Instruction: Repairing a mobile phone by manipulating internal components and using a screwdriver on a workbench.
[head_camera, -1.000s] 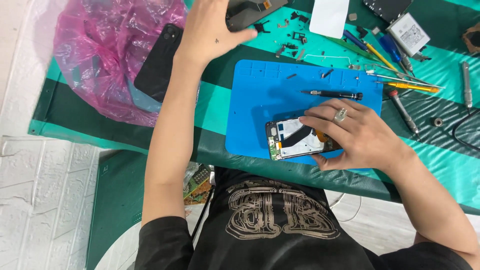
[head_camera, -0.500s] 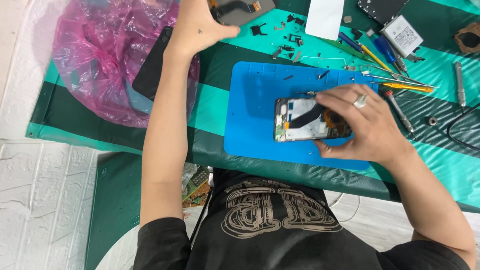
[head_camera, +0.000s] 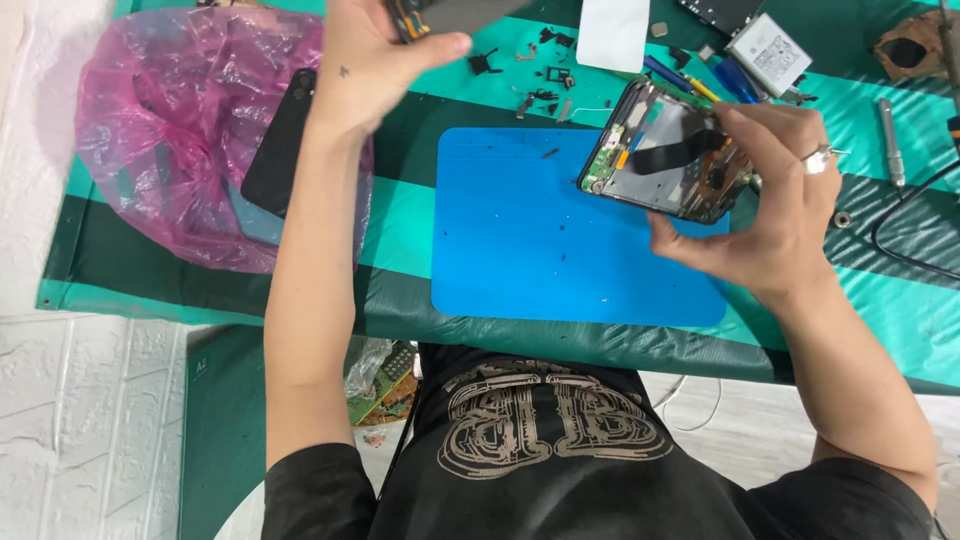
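My right hand (head_camera: 775, 195) grips an opened phone body (head_camera: 665, 150), its circuit side up, tilted and lifted above the right end of the blue work mat (head_camera: 540, 240). A ring shows on that hand. My left hand (head_camera: 375, 60) is at the top edge of view, closed on a dark grey phone part (head_camera: 450, 14) with orange bits at its end; most of that part is cut off by the frame. A black phone (head_camera: 280, 140) lies on the pink plastic bag (head_camera: 170, 130) just left of my left forearm.
Small black parts and screws (head_camera: 540, 80) lie scattered beyond the mat on the green striped table cover (head_camera: 400, 220). Screwdrivers (head_camera: 690, 85), a white card (head_camera: 613, 32), a boxed battery (head_camera: 768, 52) and a black cable (head_camera: 915, 215) sit at the right.
My right hand has lifted the phone body off the mat and carried it up and to the right. My left hand has picked up the dark part and raised it toward the top edge.
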